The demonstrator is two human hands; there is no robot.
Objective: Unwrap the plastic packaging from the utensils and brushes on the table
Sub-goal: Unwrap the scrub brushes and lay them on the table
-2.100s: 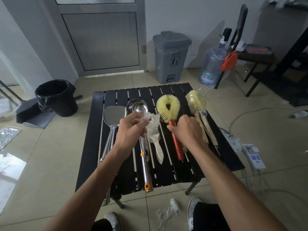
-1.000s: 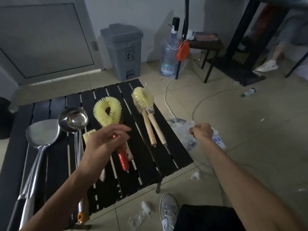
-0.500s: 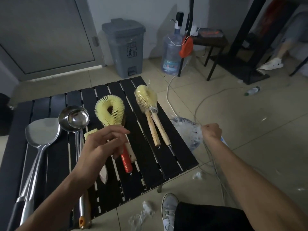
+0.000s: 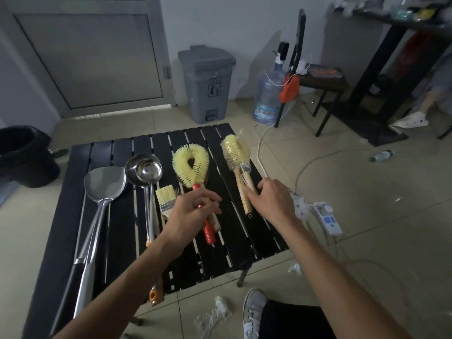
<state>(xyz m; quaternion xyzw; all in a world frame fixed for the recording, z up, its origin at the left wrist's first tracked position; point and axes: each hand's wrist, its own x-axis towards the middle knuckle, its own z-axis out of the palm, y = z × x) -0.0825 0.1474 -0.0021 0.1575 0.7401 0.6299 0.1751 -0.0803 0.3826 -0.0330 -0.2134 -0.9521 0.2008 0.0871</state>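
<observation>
On the black slatted table (image 4: 117, 216) lie a steel spatula (image 4: 104, 184), two steel ladles (image 4: 146, 170), a flat bristle brush (image 4: 166, 199), a yellow loop brush with a red handle (image 4: 190, 165) and a pair of wooden-handled bottle brushes (image 4: 236, 152) with clear plastic around their heads. My left hand (image 4: 193, 211) hovers over the red handle, fingers loosely apart and holding nothing. My right hand (image 4: 271, 199) is spread at the table's right edge, its fingertips touching the wooden handles of the wrapped pair.
A grey pedal bin (image 4: 206, 86) and a water jug (image 4: 267, 96) stand beyond the table, and a black bucket (image 4: 24, 155) at the left. A power strip (image 4: 327, 216), cables and discarded plastic (image 4: 212, 314) lie on the floor. My shoe (image 4: 253, 311) is beside the front table leg.
My right hand carried removed plastic off the table's right side, let it go and came back to the wooden brush handles. My left hand stayed raised over the red handle. The view swung back left.
</observation>
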